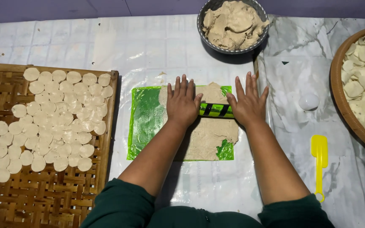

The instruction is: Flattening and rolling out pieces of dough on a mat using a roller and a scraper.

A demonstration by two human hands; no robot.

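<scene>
A green roller with black stripes lies across a flattened sheet of beige dough on a green plastic sheet. My left hand presses flat on the roller's left end, fingers spread and pointing away from me. My right hand presses flat on its right end in the same way. Both palms rest on top of the roller rather than curling around it.
A woven bamboo tray at the left carries many round dough discs. A metal bowl of dough stands at the back. A round basket of discs sits at the right, with a white round cutter and yellow scraper nearby.
</scene>
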